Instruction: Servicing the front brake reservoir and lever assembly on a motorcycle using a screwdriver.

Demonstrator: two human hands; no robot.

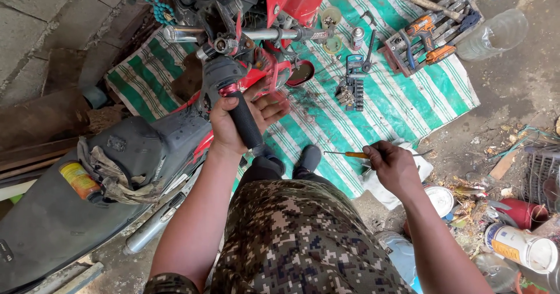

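Observation:
My left hand [242,116] is wrapped around the black rubber handlebar grip [245,122] of a red and black motorcycle [146,154]; the fingers are partly loose around it. Off to the right, my right hand [394,165] holds a thin screwdriver with an orange handle [350,154], its shaft pointing left above the striped tarp. My camouflage trousers [297,235] and dark shoes [307,157] fill the lower middle.
A green and white striped tarp [396,101] carries a socket set [352,87], a spray can [357,37], and a wooden tray of tools with an orange drill [429,31]. Cans and litter [513,241] lie at the right. A yellow can [79,180] sits on the motorcycle seat.

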